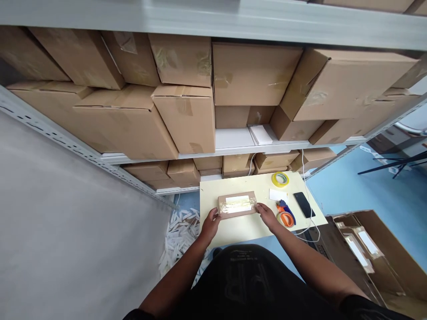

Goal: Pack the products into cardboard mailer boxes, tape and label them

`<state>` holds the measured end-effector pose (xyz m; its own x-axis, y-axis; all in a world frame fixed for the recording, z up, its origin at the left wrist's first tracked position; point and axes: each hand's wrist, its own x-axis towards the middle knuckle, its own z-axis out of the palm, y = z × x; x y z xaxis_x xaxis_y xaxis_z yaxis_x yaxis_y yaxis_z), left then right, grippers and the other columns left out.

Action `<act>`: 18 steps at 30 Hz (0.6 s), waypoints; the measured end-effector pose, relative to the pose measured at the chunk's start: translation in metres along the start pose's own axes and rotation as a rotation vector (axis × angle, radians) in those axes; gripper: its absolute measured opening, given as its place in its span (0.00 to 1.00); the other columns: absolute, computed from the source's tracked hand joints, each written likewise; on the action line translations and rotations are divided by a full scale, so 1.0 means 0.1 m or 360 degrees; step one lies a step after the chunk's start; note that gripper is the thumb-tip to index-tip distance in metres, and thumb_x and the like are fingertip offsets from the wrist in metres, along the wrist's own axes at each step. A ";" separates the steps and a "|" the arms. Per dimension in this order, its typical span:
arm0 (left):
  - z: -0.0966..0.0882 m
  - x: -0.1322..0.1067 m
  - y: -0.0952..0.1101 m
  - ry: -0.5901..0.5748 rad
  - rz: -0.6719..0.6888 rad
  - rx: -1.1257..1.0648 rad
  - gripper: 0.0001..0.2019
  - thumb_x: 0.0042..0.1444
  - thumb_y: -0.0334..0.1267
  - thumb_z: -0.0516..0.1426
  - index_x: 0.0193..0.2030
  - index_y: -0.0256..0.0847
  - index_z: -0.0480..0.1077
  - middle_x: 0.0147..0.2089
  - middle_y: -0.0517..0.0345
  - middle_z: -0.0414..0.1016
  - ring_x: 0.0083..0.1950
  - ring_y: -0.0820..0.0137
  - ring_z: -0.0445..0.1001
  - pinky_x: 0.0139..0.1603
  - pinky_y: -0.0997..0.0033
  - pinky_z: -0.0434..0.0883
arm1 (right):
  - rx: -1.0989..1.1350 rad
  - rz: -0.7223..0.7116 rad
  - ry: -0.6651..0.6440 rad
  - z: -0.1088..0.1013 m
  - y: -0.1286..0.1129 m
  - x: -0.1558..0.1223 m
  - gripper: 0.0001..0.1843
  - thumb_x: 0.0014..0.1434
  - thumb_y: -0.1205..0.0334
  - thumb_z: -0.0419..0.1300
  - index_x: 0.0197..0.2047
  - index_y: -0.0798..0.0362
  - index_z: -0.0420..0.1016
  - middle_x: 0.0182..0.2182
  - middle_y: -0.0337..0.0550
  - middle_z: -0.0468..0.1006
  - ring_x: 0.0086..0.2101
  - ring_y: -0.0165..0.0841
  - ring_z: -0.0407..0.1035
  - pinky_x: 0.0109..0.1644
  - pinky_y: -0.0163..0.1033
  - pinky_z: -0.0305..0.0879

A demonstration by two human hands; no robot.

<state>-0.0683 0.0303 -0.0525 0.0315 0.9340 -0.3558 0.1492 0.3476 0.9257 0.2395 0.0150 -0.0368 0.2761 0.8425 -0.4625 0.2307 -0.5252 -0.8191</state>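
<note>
A small brown cardboard box [228, 214] sits on the pale yellow tabletop [230, 233], a white label [237, 203] under clear shiny tape on its top. My left hand [211, 222] grips the box's left end near its front corner. At the opposite end, the fingers of my right hand [265, 213] hold the right side. Just right of that hand lies a blue tape dispenser [289, 214] with an orange roll [286, 219]. Beyond it are a white slip of paper [278, 195], a yellow-rimmed tape roll [280, 179] and a black phone [304, 205].
Metal shelves [207, 153] packed with cardboard boxes [187, 118] rise behind the table. A white cable [312, 213] crosses the table's right side. A large open carton [387, 249] with labelled boxes stands at lower right. White paper strips [182, 235] pile on the floor at left.
</note>
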 end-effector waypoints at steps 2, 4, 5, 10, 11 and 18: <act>0.00 -0.03 -0.02 -0.0053 -0.0008 -0.0010 0.27 0.57 0.50 0.61 0.60 0.40 0.71 0.64 0.43 0.75 0.63 0.53 0.75 0.65 0.53 0.67 | 0.0006 0.0014 -0.0011 0.00 0.04 -0.01 0.32 0.58 0.34 0.57 0.55 0.46 0.78 0.53 0.47 0.81 0.54 0.46 0.72 0.58 0.52 0.68; 0.00 -0.04 -0.03 -0.0121 0.0006 -0.0022 0.26 0.57 0.51 0.61 0.60 0.41 0.72 0.63 0.45 0.76 0.62 0.54 0.75 0.64 0.53 0.68 | 0.0041 0.0049 -0.0001 0.02 0.03 -0.02 0.33 0.57 0.34 0.57 0.55 0.48 0.79 0.50 0.48 0.82 0.52 0.46 0.73 0.55 0.51 0.70; 0.00 -0.04 -0.03 -0.0139 0.0005 -0.0031 0.26 0.57 0.52 0.61 0.59 0.42 0.72 0.63 0.46 0.77 0.62 0.54 0.75 0.63 0.53 0.68 | 0.0075 0.0075 0.0006 0.04 0.02 -0.03 0.33 0.57 0.34 0.57 0.54 0.49 0.79 0.49 0.48 0.82 0.51 0.46 0.74 0.54 0.51 0.70; -0.03 0.01 0.00 -0.0111 -0.0062 -0.0077 0.26 0.57 0.55 0.60 0.57 0.42 0.73 0.61 0.46 0.77 0.60 0.53 0.75 0.58 0.53 0.72 | 0.0229 0.0166 0.0019 0.11 0.00 -0.08 0.31 0.56 0.35 0.59 0.52 0.50 0.79 0.51 0.51 0.81 0.50 0.46 0.75 0.51 0.48 0.70; -0.03 0.02 0.01 -0.0101 -0.0075 -0.0079 0.26 0.57 0.56 0.60 0.57 0.42 0.73 0.61 0.46 0.77 0.60 0.53 0.75 0.57 0.53 0.73 | 0.0246 0.0173 0.0021 0.10 0.01 -0.08 0.32 0.56 0.35 0.59 0.52 0.51 0.79 0.51 0.52 0.81 0.50 0.46 0.75 0.51 0.47 0.70; 0.05 0.00 -0.12 0.0032 -0.0200 -0.0174 0.29 0.58 0.62 0.57 0.57 0.42 0.72 0.64 0.43 0.73 0.64 0.53 0.72 0.59 0.53 0.73 | 0.0275 0.0173 -0.0087 0.00 0.12 0.09 0.33 0.57 0.31 0.57 0.50 0.51 0.78 0.54 0.53 0.79 0.52 0.47 0.74 0.54 0.50 0.69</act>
<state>-0.0653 0.0254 -0.0642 -0.0007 0.8836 -0.4683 0.0425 0.4679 0.8828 0.2445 0.0166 -0.0508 0.2384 0.7897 -0.5653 0.0374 -0.5892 -0.8071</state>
